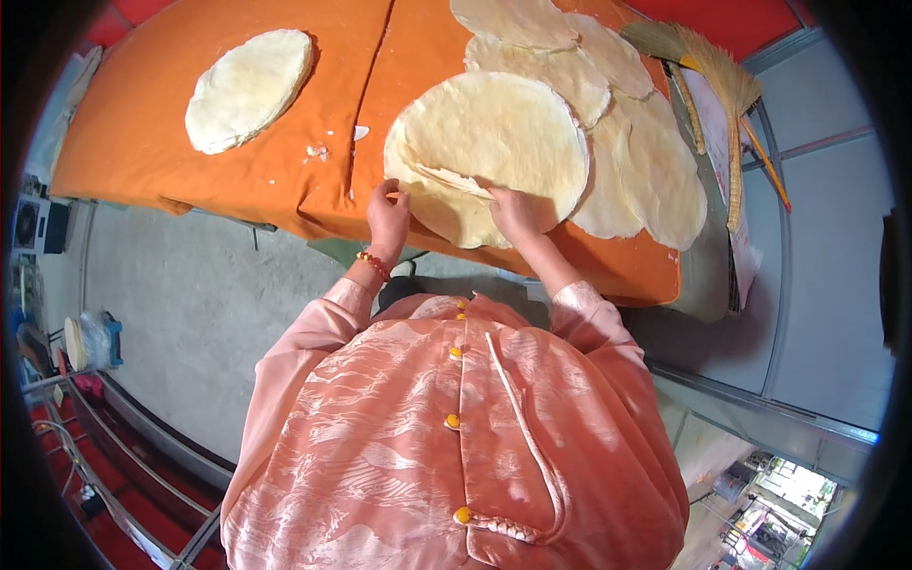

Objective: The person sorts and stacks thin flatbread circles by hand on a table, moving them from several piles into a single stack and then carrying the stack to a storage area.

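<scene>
A large, thin round flatbread [499, 135] lies before me on an orange cloth, near the table's front edge. Part of its near side is lifted into a narrow fold, and my right hand [514, 215] pinches the right end of that fold. My left hand [390, 211], with a beaded bracelet at the wrist, is at the flatbread's left rim. Its fingers are curled, and whether they grip the rim is unclear. More thin flatbreads [659, 171] overlap one another to the right and behind. Farther left sits a thick, pale round stack of flatbreads [249, 89].
Small white scraps [317, 153] lie on the orange cloth [285, 171] left of the flatbread. A straw whisk broom [727, 92] and an orange pencil-like stick [769, 167] are at the table's right end, beside grey panels [819, 249]. Metal rails [135, 463] stand at the lower left.
</scene>
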Demonstrator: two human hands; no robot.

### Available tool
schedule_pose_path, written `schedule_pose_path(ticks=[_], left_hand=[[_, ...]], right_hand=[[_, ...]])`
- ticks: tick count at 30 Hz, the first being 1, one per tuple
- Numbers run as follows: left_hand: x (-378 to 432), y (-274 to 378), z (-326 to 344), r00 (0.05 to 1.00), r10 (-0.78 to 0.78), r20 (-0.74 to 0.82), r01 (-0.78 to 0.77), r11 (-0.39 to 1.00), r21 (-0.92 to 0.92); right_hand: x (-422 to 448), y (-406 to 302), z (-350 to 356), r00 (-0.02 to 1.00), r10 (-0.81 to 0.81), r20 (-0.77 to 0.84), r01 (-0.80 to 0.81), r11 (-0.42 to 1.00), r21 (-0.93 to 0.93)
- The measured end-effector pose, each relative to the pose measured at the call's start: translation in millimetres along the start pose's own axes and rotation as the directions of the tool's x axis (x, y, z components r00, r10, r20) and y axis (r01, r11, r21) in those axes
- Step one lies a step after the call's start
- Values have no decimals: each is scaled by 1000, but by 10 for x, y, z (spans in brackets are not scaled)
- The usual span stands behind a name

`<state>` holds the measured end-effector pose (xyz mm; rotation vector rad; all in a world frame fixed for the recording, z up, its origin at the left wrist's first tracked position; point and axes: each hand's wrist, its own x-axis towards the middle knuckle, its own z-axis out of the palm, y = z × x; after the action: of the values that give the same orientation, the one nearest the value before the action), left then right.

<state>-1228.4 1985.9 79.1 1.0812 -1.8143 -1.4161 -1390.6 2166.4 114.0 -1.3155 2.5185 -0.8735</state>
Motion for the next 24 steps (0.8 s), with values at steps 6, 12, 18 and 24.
schedule_pose_path(ticks=[6, 12, 18, 24], left_hand=[[204, 189, 63, 964, -256, -78, 247, 963, -108], [139, 324, -15, 755, -386, 531, 613, 704, -359], [113, 390, -148, 532, -414, 739, 827, 442, -347], [149, 343, -180, 449, -414, 792, 881, 352, -316]], right_hand=[[14, -23, -26, 995, 99, -26, -97, 991, 88], [169, 145, -231, 974, 226, 22, -227, 962, 153], [-110, -622, -132, 969, -224, -101, 194, 949, -249], [-149, -554, 112, 988, -154, -6, 148, 957, -248]])
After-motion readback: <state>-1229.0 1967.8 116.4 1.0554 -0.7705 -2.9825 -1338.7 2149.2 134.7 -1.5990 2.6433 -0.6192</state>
